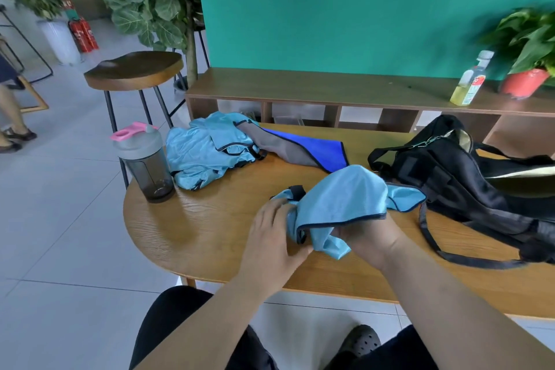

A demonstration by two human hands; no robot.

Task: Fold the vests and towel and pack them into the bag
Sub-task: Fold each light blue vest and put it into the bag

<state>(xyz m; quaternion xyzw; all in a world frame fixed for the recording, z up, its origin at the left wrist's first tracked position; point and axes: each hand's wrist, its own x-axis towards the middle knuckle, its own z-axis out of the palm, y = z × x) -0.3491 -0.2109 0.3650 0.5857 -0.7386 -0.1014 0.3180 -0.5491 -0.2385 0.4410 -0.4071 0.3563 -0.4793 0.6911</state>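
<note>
Left fingers [277,210] curl onto the bunched edge of a light-blue mesh vest [345,198] with dark trim. The right hand [371,233] grips the cloth from beneath, its fingertips hidden by the draped fabric. The left hand [270,237] lies palm down, and both forearms rise from the lower frame. The vest sits at centre frame over the wooden table [195,228], left of the black bag [456,177].
</note>
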